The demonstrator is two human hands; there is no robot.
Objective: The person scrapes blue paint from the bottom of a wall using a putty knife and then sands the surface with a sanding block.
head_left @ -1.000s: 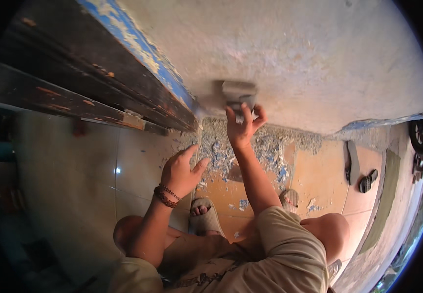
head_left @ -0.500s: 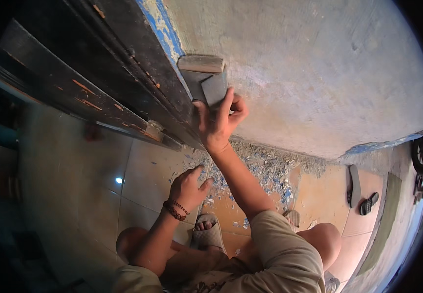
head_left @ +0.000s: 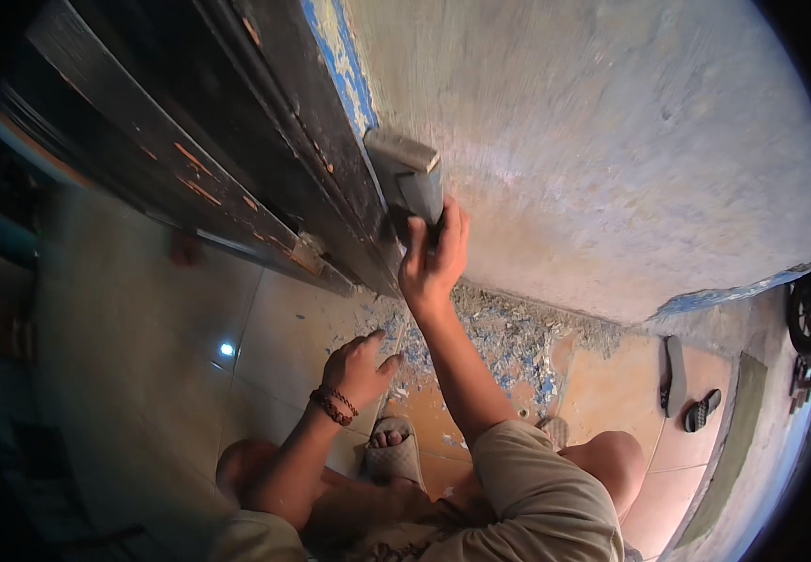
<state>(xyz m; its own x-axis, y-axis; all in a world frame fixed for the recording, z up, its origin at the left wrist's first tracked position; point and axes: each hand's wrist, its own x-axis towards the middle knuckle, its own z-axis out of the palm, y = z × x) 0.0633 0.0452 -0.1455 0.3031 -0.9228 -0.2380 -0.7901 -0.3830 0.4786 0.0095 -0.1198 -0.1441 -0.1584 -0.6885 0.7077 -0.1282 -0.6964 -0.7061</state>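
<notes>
A sanding block (head_left: 402, 150), its pale end showing above a grey sheet that looks like sandpaper, rests against the wall (head_left: 555, 159) close to the dark wooden frame (head_left: 340, 169). My right hand (head_left: 436, 265) grips its lower end, thumb on the left and fingers on the right; part of the grip is hidden. Just above the block runs a strip of flaking blue paint (head_left: 342, 58) between frame and wall. My left hand (head_left: 361, 368), with a braided bracelet on its wrist, hovers lower left over the floor. Its fingers are apart and it holds nothing.
Paint flakes and dust (head_left: 504, 342) lie heaped along the wall's foot on the tiled floor (head_left: 611, 384). My sandalled foot (head_left: 392, 454) is below my left hand. Loose footwear (head_left: 702, 410) and a grey sole-like piece (head_left: 673, 375) lie to the right, near a wheel (head_left: 804, 314).
My right hand and the sanding block are slightly lower in the picture, and the block is more tilted. The fingers now close around its lower end. My left hand has barely moved.
</notes>
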